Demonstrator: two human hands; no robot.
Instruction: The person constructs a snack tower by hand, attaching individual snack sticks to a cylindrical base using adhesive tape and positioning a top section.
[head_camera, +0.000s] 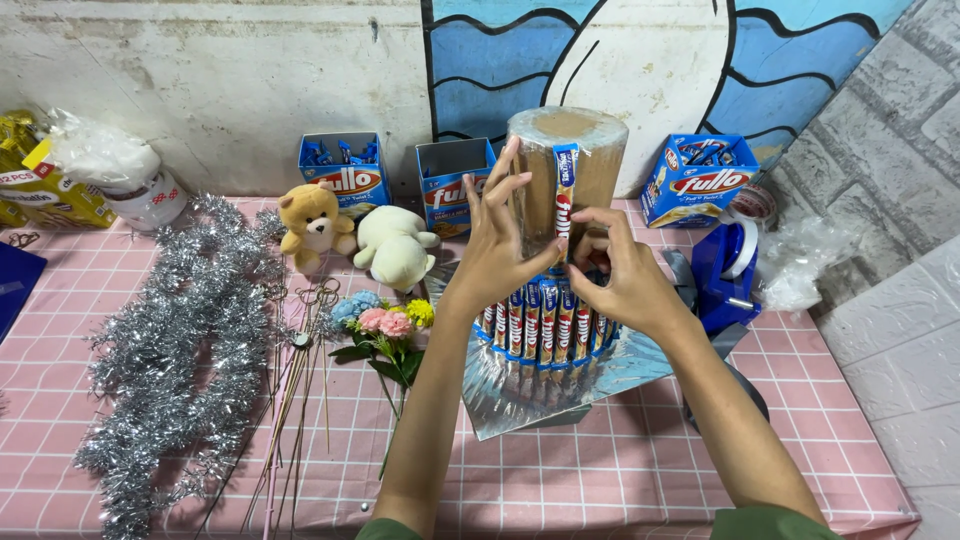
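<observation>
Right now both my hands are up against the tall brown cardboard cylinder that stands on a crinkled silver foil sheet near the middle of the pink checked tabletop, toward its far edge. My left hand has its fingers spread and lies open against the cylinder's left side. My right hand curls around the lower end of a long blue-and-white wrapped snack stick, pressing it upright against the cylinder's front. A ring of the same wrapped sticks circles the cylinder's base, just under my palms.

Open room lies mostly along the near edge, where bare cloth runs between my forearms and out toward the near right corner. The left half is crowded: a long silver tinsel garland sprawls from the far edge down to the near edge, with thin wire stems beside it.

My hands hide the middle of the cylinder and part of the ring, so I cannot tell how far round the ring goes. The cylinder's back is out of sight.

Just left of my left wrist lie small artificial flowers in pink, blue and yellow, and behind them a tan teddy bear and a cream plush toy. Three blue snack boxes line the far edge. A blue tape dispenser sits close by my right wrist.
</observation>
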